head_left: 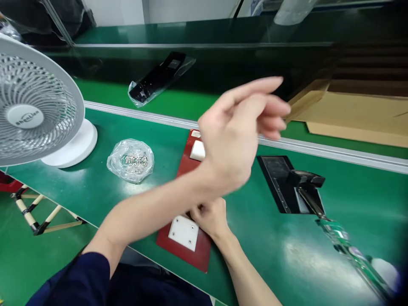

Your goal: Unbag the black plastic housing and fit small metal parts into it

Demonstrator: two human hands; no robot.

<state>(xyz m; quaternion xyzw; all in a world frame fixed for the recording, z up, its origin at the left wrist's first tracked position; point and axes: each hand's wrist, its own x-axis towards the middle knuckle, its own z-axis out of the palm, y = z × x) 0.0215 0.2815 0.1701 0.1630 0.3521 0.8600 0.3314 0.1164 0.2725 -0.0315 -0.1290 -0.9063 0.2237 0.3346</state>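
Across the green workbench [360, 187], at far left, stands a white fan [27, 117]. Right of it, before me, the red board [201, 255] lies flat; I judge it stiff, fairly light, best taken by its long edges. My left hand [234, 136] is raised above the board's far part, fingers spread loosely, nothing seen in it. My right hand [213, 214] is low at the board, fingers curled; I cannot tell what, if anything, they pinch. Left of the board sits a clear plastic bag [130, 163]. On the board's near end, beside my right hand, is a white plate [184, 233], probably rigid and smooth, best held by its sides. Small metal pieces [137, 160] fill the bag's middle: likely slippery, suited to fingertips.
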